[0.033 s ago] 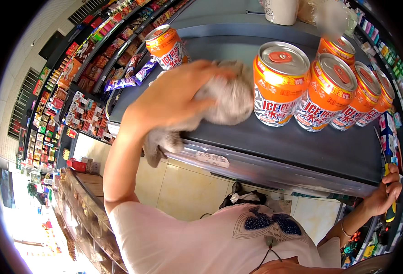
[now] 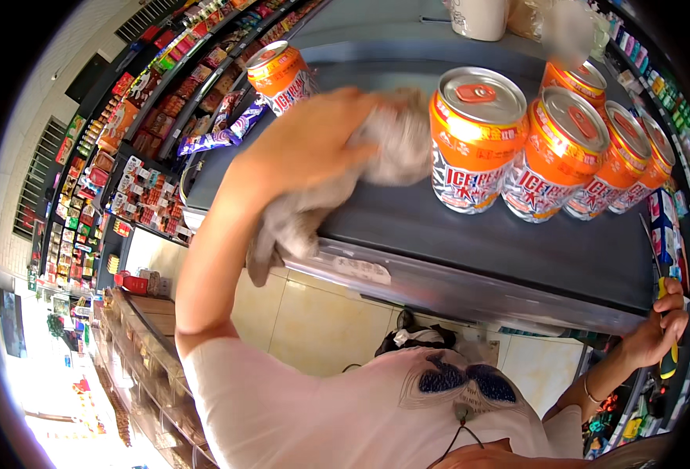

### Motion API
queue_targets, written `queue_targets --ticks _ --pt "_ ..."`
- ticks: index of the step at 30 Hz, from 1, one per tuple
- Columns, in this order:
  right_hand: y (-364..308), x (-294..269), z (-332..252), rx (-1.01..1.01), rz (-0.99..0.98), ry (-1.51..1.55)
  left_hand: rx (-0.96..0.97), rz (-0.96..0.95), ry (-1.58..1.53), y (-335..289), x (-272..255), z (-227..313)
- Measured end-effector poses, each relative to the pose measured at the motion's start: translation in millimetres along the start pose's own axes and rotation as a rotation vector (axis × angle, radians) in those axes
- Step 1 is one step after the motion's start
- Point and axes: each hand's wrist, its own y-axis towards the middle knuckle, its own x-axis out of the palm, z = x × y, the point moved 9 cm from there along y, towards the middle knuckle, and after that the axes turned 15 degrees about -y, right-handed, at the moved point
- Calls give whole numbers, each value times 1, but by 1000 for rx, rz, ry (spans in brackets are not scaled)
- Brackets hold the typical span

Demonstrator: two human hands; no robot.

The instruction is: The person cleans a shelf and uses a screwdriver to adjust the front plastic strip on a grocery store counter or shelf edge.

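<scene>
My left hand (image 2: 317,137) is closed over a crumpled grey cloth (image 2: 403,137), pressing it on the dark counter top (image 2: 454,246). Part of the cloth hangs over the counter's near edge. Just right of the cloth stands a large orange drink can (image 2: 478,141). Further right is a cluster of several matching cans (image 2: 568,156), all upright. Another orange can (image 2: 282,76) stands beyond my left hand, partly hidden by it. At the counter's right end my right hand (image 2: 657,332) is wrapped round the yellow and black handle of a screwdriver (image 2: 665,363), its thin shaft pointing up.
Purple snack packets (image 2: 224,134) lie by the left can. A white cup (image 2: 479,19) stands on the raised ledge at the back, beside a blurred greyish round thing (image 2: 568,31). Stocked shelves (image 2: 145,102) run along the left and right. A dark bag (image 2: 419,336) sits on the tiled floor.
My left hand and the cloth have shifted slightly away from me, and the hanging fold has changed shape. My right hand keeps its place on the screwdriver.
</scene>
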Motion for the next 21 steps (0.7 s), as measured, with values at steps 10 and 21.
queue_targets --ticks 10,21 --pt "0 25 -12 -129 -65 -125 -235 -116 54 62 8 -36" --pt "-5 21 -11 -168 -86 -45 -388 -261 -316 -86 -34 30"
